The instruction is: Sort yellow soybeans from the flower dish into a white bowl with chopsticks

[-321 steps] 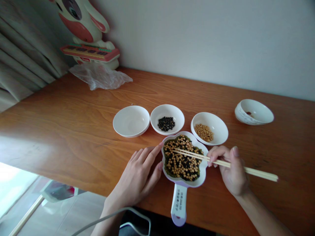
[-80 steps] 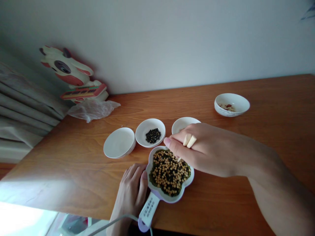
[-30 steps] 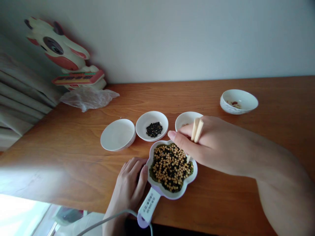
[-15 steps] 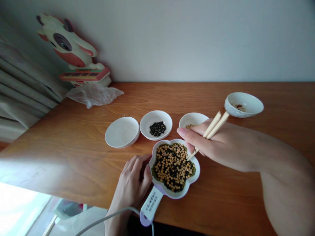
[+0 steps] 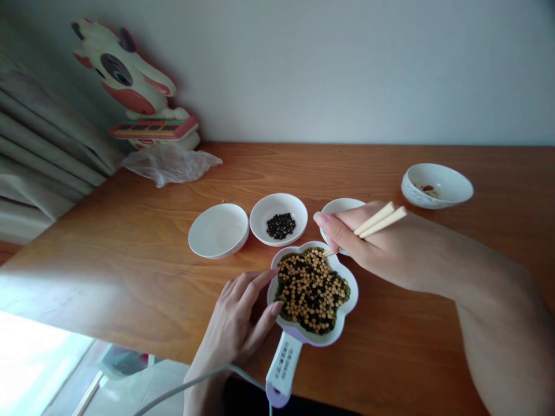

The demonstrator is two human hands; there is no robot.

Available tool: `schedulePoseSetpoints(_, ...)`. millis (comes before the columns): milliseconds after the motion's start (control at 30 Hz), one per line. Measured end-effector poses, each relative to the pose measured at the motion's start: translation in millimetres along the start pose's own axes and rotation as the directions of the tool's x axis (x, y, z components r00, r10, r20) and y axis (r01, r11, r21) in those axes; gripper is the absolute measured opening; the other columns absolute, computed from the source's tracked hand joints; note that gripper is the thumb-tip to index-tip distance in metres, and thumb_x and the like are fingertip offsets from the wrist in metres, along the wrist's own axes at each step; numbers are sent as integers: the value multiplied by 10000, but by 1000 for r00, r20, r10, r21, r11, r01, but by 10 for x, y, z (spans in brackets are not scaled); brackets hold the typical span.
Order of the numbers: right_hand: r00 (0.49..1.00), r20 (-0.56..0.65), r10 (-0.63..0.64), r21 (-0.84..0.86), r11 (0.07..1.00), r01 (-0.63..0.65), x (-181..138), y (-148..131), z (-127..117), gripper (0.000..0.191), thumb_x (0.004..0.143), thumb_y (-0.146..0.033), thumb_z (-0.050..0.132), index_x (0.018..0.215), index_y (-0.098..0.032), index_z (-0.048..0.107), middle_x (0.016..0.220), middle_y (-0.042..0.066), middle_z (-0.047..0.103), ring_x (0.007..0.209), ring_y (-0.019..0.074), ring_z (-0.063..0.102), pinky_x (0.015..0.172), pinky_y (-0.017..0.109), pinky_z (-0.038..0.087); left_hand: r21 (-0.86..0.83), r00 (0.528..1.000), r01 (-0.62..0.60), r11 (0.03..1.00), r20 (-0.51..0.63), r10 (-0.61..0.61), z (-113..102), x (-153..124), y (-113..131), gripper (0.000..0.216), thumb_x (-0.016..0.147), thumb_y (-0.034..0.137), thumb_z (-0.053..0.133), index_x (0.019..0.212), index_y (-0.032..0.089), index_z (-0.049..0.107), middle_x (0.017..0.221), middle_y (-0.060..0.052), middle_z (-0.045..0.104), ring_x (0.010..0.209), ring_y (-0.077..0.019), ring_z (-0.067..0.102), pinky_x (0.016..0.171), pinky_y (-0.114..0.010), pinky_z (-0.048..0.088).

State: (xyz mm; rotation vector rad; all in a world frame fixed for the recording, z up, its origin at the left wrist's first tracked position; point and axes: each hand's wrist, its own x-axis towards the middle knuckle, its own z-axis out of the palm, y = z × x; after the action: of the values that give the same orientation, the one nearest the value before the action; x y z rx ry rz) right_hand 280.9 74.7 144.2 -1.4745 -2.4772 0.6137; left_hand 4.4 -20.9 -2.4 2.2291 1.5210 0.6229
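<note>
A flower-shaped white dish (image 5: 350,301) with a handle holds mixed yellow, black and green beans. My left hand (image 5: 240,323) rests on the table against its left rim, fingers spread and touching the edge. My right hand (image 5: 373,242) grips a pair of wooden chopsticks (image 5: 378,221), their tips at the dish's far rim. Whether a bean is between the tips is hidden. Behind the dish stand an empty white bowl (image 5: 219,229), a bowl with black beans (image 5: 280,218), and a third bowl (image 5: 340,206) mostly covered by my right hand.
A patterned bowl (image 5: 436,185) with a few red bits sits at the right on the wooden table (image 5: 130,260). A cartoon cow toy (image 5: 139,98) and crumpled clear plastic (image 5: 169,163) lie at the back left by a curtain. A cable (image 5: 203,381) hangs below the table edge.
My right hand has drawn the chopsticks from the dish's right side to its far rim, flattening their angle. My left fingers have straightened along the dish's left edge.
</note>
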Motion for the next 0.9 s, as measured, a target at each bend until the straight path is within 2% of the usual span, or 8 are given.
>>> schedulePoseSetpoints(167,999,50,-7,69,998,4,-45,5,-48,699,1084,-662,217,716,-206,600,613,-3,611,559,135,528,585,350,311,-26,999,-25,999,38,26,-47,-1,1,693,959,539,657,1563,300,416,1328,-112,636,1133,-320,639,983,-491,529)
schedulePoseSetpoints(333,996,84,0,160,987,-14,-92,-38,-123,674,1071,-677,269,728,-199,598,657,-1,619,596,135,543,587,336,322,-40,992,-25,999,121,29,-174,11,62,784,915,523,714,1579,296,365,1314,-114,637,1136,-319,630,1013,-503,511)
schedulePoseSetpoints(500,971,229,65,213,970,-115,-119,-112,-200,691,1055,-704,256,719,-198,585,620,-9,526,591,137,505,607,321,350,-57,998,-28,998,63,31,-129,-20,-11,769,884,571,769,1514,287,431,1237,-113,672,1037,-299,643,931,-460,529)
schedulePoseSetpoints(567,965,249,86,215,966,-141,-117,-138,-210,706,1043,-726,251,712,-200,586,625,-3,520,603,142,520,601,319,349,-55,999,-29,998,43,31,-90,-31,-41,778,862,597,789,1494,294,452,1203,-109,683,989,-287,643,881,-436,534)
schedulePoseSetpoints(767,966,217,137,175,968,-177,-89,-134,-136,751,1016,-776,212,697,-204,580,635,11,558,589,148,533,572,322,336,-36,1000,-6,999,17,7,-66,-35,-33,785,839,620,805,1483,316,474,1208,-90,699,989,-283,649,873,-424,535)
schedulePoseSetpoints(900,982,157,102,163,978,-127,-85,-59,-35,726,1036,-746,222,694,-206,566,606,-4,545,540,128,499,551,325,316,-53,1000,-3,999,16,4,-77,-31,-23,785,837,623,806,1481,313,482,1206,-83,706,998,-279,661,869,-412,538)
